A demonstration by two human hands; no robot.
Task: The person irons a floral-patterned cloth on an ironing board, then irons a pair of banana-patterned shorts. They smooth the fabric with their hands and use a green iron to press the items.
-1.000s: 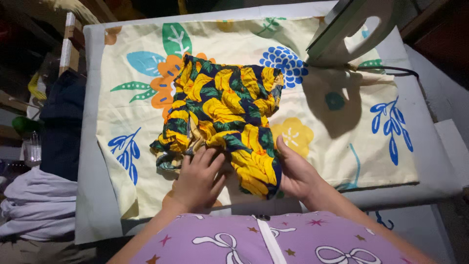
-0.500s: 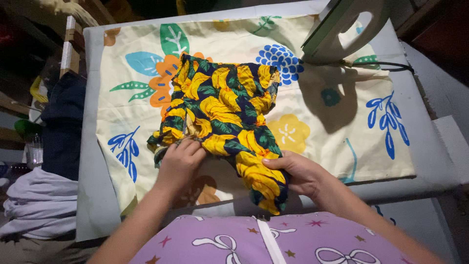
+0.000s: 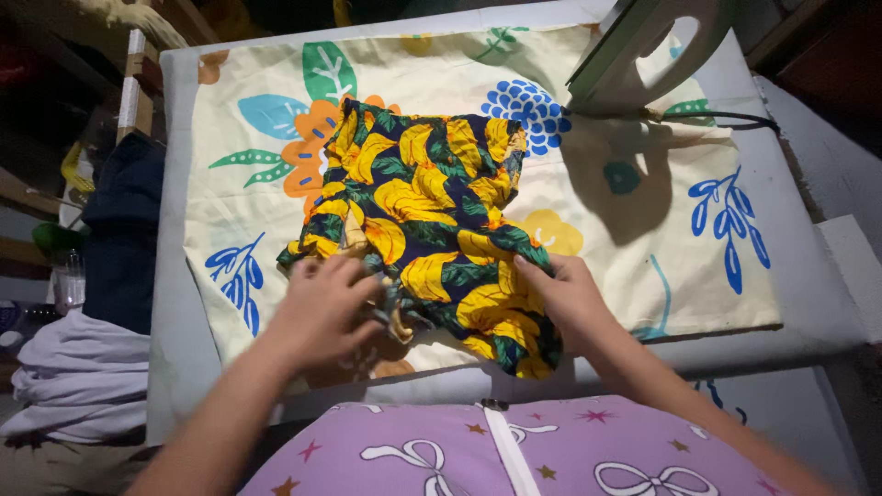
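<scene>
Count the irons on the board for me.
1: a green iron stands at the board's far right corner, beyond the banana-print garment. None else shows.

Home laundry corner; ironing board point(image 3: 808, 321), iron point(image 3: 643, 46)

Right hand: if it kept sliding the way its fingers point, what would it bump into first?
The right hand points up and left, across the banana-print garment it already rests on. It would probably just keep meeting more of that folded cloth. The iron stands off to the right, out of that line.

The left hand point(image 3: 323, 308) has shifted toward the garment's point(image 3: 432, 220) hem.
</scene>
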